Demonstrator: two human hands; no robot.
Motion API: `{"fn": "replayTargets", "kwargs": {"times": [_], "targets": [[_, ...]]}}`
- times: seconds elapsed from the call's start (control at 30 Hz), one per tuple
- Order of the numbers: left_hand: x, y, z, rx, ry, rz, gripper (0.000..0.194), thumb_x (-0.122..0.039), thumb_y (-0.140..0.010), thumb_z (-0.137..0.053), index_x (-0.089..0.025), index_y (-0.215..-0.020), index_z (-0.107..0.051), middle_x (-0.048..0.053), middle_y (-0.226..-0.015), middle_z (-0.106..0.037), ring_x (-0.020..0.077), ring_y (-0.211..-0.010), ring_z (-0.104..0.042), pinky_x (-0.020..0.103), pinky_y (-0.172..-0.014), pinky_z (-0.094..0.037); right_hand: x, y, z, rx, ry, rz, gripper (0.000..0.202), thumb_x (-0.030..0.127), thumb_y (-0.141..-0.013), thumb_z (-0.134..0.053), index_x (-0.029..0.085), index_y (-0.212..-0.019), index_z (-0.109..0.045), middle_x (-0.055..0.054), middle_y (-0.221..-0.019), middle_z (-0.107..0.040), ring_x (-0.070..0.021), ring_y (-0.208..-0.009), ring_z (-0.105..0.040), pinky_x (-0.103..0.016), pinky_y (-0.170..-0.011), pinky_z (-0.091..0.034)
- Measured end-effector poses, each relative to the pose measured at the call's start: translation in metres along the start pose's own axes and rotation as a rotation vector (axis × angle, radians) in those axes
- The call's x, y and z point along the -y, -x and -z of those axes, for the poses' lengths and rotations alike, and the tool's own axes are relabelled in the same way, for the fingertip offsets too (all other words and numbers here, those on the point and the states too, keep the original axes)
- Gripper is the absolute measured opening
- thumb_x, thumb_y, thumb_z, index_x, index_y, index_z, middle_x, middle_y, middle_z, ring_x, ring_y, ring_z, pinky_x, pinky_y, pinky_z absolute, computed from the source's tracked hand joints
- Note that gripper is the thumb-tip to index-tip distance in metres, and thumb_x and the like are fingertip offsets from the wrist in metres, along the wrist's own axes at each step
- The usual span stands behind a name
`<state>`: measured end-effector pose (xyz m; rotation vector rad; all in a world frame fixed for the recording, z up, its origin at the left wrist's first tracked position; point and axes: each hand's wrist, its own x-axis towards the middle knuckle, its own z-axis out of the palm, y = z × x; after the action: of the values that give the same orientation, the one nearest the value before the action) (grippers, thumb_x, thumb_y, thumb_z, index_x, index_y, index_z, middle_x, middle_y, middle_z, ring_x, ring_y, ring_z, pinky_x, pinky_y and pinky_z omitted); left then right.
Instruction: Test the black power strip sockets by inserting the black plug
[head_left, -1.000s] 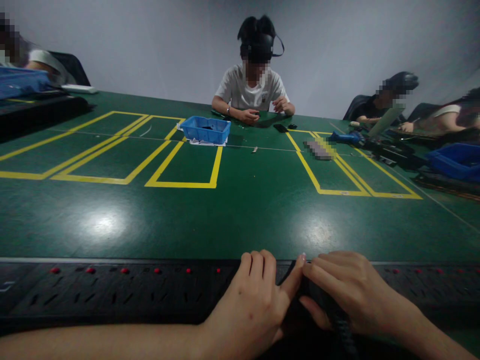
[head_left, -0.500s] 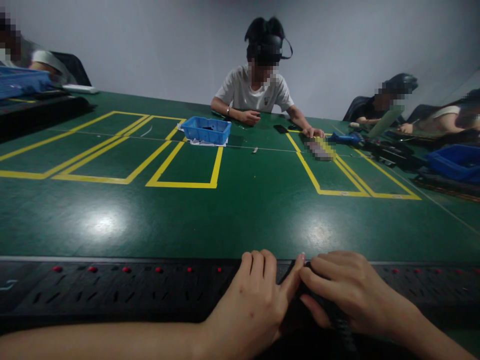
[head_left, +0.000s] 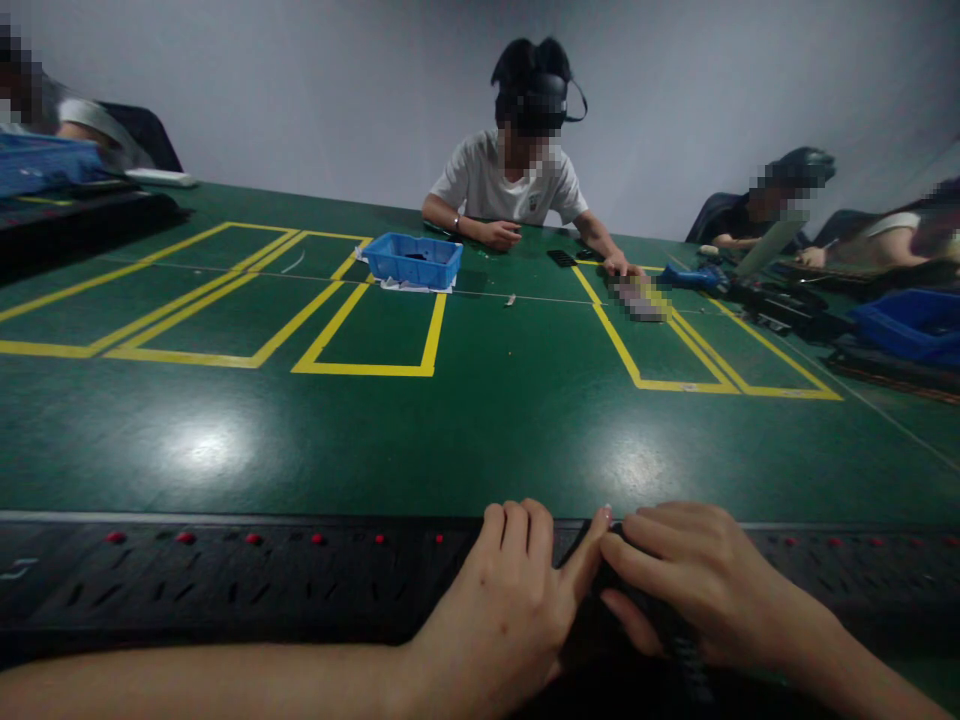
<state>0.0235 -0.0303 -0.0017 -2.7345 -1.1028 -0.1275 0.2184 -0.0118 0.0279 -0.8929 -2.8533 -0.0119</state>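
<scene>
A long black power strip [head_left: 300,575] with red switches and slotted sockets runs along the near edge of the table. My left hand [head_left: 502,600] is closed over it, fingers curled on its far edge and the index finger reaching toward the right hand; its thumb is hidden. Close beside it, my right hand [head_left: 682,570] is closed around a black plug, mostly covered by the fingers. The plug's ribbed black cable [head_left: 691,665] comes out below the right palm. Whether the plug sits in a socket cannot be seen.
Beyond lies a green table [head_left: 495,430] with yellow tape outlines. A blue bin [head_left: 414,262] stands near the middle. Opposite sits a person [head_left: 517,180] with one hand on a blurred-out item. At right are a blue-and-black device [head_left: 757,295] and another blue bin [head_left: 911,325].
Both my hands keep the same place and grip. Across the table, the person's hand on the blurred-out item has shifted slightly.
</scene>
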Motion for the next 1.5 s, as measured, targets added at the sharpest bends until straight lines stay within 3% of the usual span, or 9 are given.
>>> {"fn": "replayTargets", "kwargs": {"times": [1.5], "targets": [[-0.0006, -0.0015, 0.0007, 0.005, -0.004, 0.004, 0.085, -0.051, -0.08, -0.042, -0.009, -0.138, 0.003, 0.019, -0.1, -0.054, 0.0308, -0.089, -0.051, 0.041, -0.075, -0.04, -0.0004, 0.0, 0.0006, -0.005, -0.011, 0.001, 0.009, 0.02, -0.081, -0.044, 0.017, -0.083, -0.053, 0.0, -0.066, -0.05, -0.0108, -0.054, -0.041, -0.024, -0.049, -0.028]]}}
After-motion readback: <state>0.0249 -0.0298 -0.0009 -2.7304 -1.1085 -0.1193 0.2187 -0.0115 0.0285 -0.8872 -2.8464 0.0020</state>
